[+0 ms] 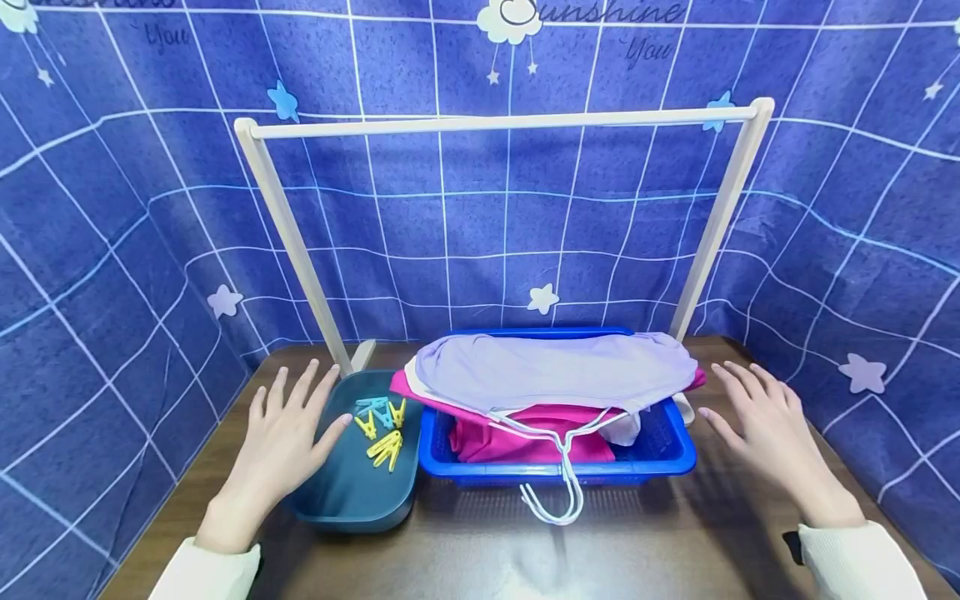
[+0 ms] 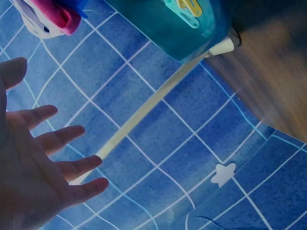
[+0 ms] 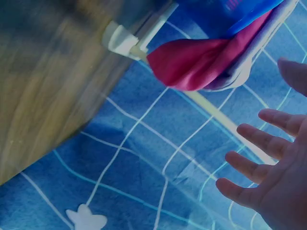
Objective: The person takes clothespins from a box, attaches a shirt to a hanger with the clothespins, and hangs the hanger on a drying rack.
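My left hand (image 1: 281, 446) is held with fingers spread over the left part of a dark teal tray (image 1: 337, 492), holding nothing. In that tray lie several yellow clothespins (image 1: 386, 448) and light blue clothespins (image 1: 373, 406). My right hand (image 1: 772, 437), fingers also spread and bare of any object, hovers to the right of a blue basket (image 1: 675, 454). Across the basket lie a lavender garment (image 1: 555, 367) and pink garments (image 1: 517, 437) on white hangers (image 1: 564, 450), their hooks pointing toward me. In the right wrist view a pink garment end (image 3: 192, 62) hangs past the basket's side.
Behind the basket rises a white rack with a horizontal bar (image 1: 510, 122) and two slanted posts, the left post (image 1: 296, 242) behind the tray. A wooden table (image 1: 480, 550) carries everything. Blue patterned cloth (image 1: 487, 225) covers the back and sides.
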A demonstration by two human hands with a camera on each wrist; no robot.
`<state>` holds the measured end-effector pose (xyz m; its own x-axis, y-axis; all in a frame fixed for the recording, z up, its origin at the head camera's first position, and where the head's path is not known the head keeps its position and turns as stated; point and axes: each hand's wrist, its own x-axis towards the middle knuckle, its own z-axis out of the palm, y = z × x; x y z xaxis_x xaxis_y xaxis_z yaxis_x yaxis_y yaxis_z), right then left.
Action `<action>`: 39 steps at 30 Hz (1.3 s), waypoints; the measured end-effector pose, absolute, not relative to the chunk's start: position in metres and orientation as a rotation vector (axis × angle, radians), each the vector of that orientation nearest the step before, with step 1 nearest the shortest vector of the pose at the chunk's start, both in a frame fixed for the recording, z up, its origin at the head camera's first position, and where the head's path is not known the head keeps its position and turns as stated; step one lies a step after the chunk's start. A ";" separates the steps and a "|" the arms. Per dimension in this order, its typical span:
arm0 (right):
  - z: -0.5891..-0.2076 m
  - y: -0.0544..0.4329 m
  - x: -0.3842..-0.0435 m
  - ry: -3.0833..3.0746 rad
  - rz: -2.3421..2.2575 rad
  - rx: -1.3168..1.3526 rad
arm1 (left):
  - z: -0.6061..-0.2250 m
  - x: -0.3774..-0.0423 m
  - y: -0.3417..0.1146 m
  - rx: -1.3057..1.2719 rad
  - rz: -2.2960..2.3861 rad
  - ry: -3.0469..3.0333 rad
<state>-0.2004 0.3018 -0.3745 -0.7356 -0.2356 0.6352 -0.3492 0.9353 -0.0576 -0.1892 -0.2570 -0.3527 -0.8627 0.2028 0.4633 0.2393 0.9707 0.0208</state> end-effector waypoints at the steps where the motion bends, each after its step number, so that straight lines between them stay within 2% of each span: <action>1: -0.373 0.300 -0.202 -2.413 0.229 0.430 | -0.353 -0.190 -0.256 -0.324 -0.099 -2.642; 18: -0.356 0.265 -0.227 -2.318 0.155 0.639 | -0.353 -0.214 -0.238 -0.439 0.017 -2.717; 39: -0.371 0.251 -0.235 -2.323 0.076 0.726 | -0.380 -0.230 -0.224 -0.474 0.129 -2.929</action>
<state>-0.2348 0.2515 -0.3713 -0.6041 -0.4806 0.6357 -0.5209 0.8418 0.1415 -0.2302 -0.2240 -0.3802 -0.9348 0.3197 0.1544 0.3049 0.9457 -0.1125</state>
